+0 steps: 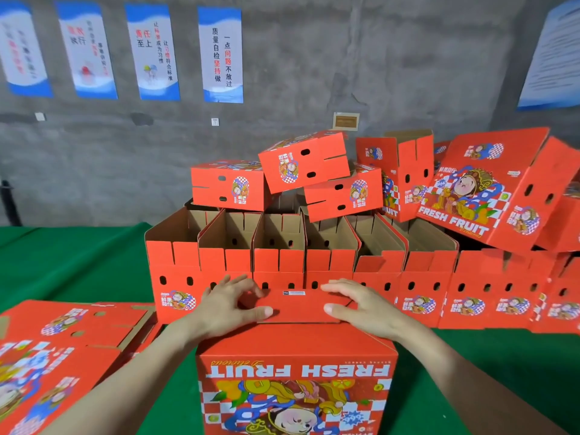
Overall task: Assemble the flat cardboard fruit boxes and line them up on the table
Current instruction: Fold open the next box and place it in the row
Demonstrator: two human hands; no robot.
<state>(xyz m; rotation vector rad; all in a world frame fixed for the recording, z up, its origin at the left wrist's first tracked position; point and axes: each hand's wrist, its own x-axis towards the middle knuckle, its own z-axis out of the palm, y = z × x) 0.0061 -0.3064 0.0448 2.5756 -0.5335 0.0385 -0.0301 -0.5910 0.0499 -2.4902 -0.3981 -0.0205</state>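
Note:
A red fruit box [296, 381] stands upside down right in front of me, its "FRESH FRUIT" print inverted. Both hands press on its folded flaps [298, 306]. My left hand [229, 304] lies flat on the left side of the flaps, thumb pointing right. My right hand [361, 304] lies flat on the right side, thumb pointing left. Behind it a row of assembled open boxes [282, 262] lines the green table [62, 262]. A stack of flat boxes [62, 350] lies at my left.
More assembled boxes [301, 161] are piled loosely on top of the row, and a large tilted one [483, 186] leans at the right. A grey wall with several posters [219, 54] stands behind the table.

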